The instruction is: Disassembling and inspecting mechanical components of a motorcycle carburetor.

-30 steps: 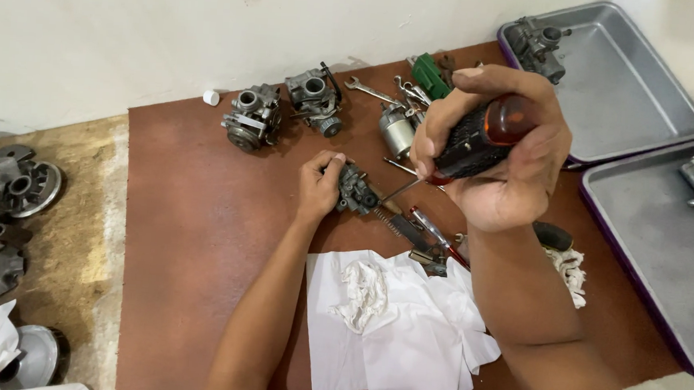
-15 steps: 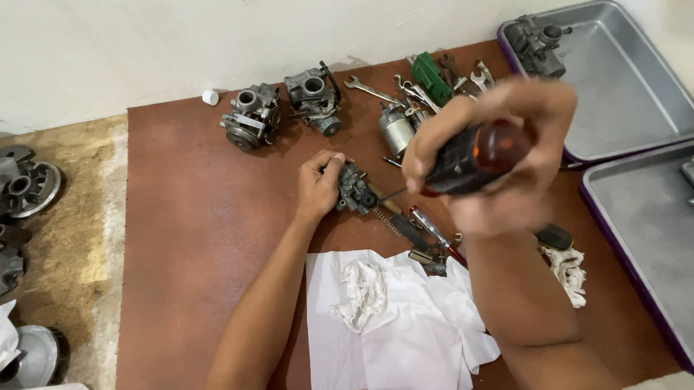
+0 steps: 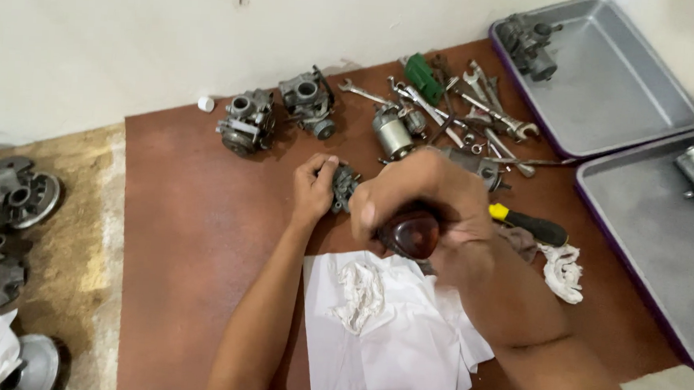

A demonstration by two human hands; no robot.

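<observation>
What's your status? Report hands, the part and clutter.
Left hand pins small carburetor part to brown board. Right hand closed around reddish screwdriver handle. White paper under forearms; wrenches just beyond.

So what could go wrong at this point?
The right hand bears down on a screwdriver handle over the small metal part that the left hand pins; its tip is hidden, so a slip might jab those fingers. Small loose fittings by the wrenches could scatter if bumped.
</observation>
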